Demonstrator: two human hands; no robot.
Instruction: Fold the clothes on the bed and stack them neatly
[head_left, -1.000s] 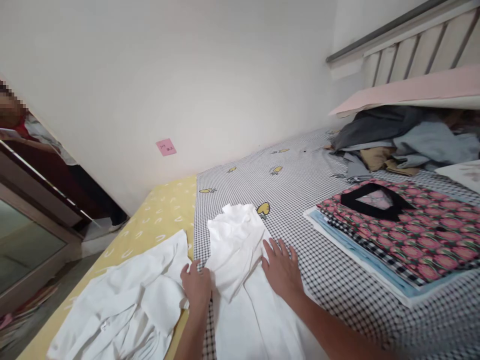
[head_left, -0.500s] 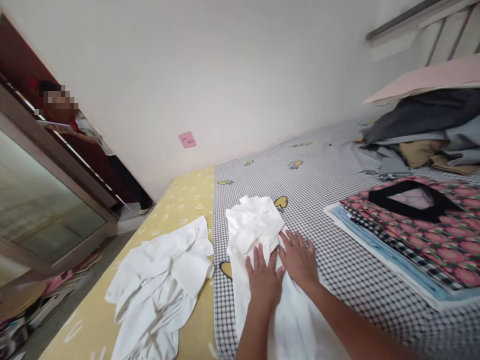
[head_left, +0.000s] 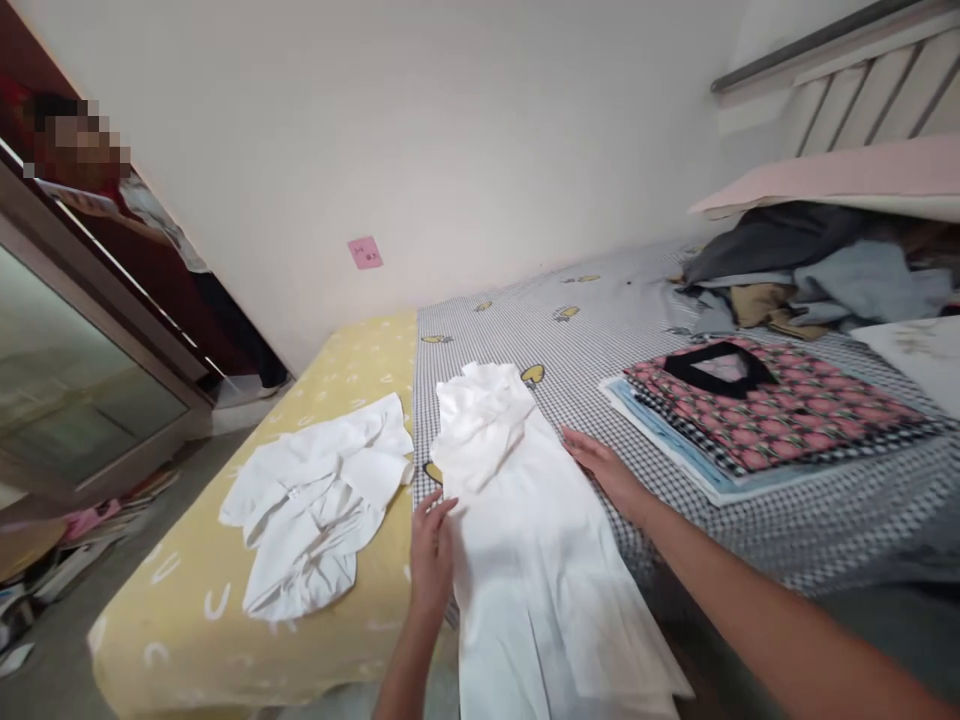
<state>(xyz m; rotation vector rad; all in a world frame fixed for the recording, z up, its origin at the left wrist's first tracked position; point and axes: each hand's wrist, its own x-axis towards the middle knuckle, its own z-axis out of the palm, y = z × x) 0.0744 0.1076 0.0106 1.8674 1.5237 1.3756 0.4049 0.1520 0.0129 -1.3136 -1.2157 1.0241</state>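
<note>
A long white garment [head_left: 517,560] lies lengthwise over the checked part of the bed, its far end bunched in folds and its near end hanging past the bed's front edge. My left hand [head_left: 433,550] is at the garment's left side, fingers loosely bent and apart, with fingertips at the cloth's edge. Across from it, my right hand [head_left: 600,468] rests along the right edge with fingers stretched out. Neither hand grips the cloth. To the left, a second white garment [head_left: 319,500] lies crumpled on the yellow sheet [head_left: 187,610].
Folded clothes, a pink floral top [head_left: 787,415] uppermost, lie at the right on the checked sheet [head_left: 480,330]. Behind them is a heap of dark and grey clothes [head_left: 787,240]. A person [head_left: 172,230] stands in the doorway at far left, beside a glass-panelled door [head_left: 67,370].
Both hands have drawn apart from the middle of the white garment to its two sides. The view has shifted, showing the bed's front edge and the garment's hanging end.
</note>
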